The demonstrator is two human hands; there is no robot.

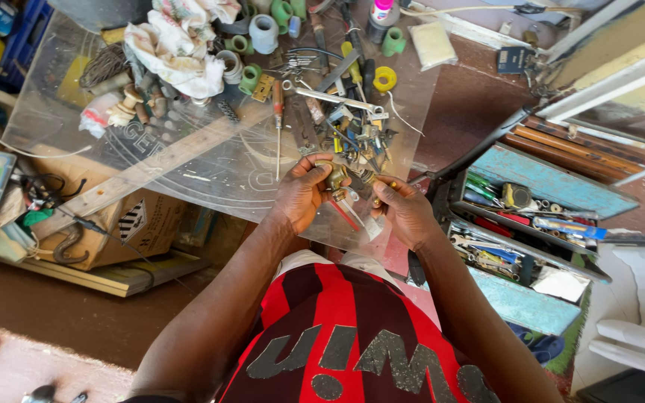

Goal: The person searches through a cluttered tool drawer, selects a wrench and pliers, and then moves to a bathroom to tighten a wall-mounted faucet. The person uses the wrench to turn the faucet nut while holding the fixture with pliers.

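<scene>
Dull brass fitting (335,177) there, tarnished metal; beneath it a glossy clear plastic tabletop (210,175), scuffed. Crumpled cloth rag (177,45), matt green plastic pipe fittings (250,77), and a toolbox (543,183) of chipped, painted blue metal.

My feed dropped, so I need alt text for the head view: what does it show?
Seen from above, the left hand grips a brass fitting while the right hand pinches a small part beside it. They work over a clear sheet strewn with tools and green pipe fittings. An open blue toolbox stands at the right.
</scene>
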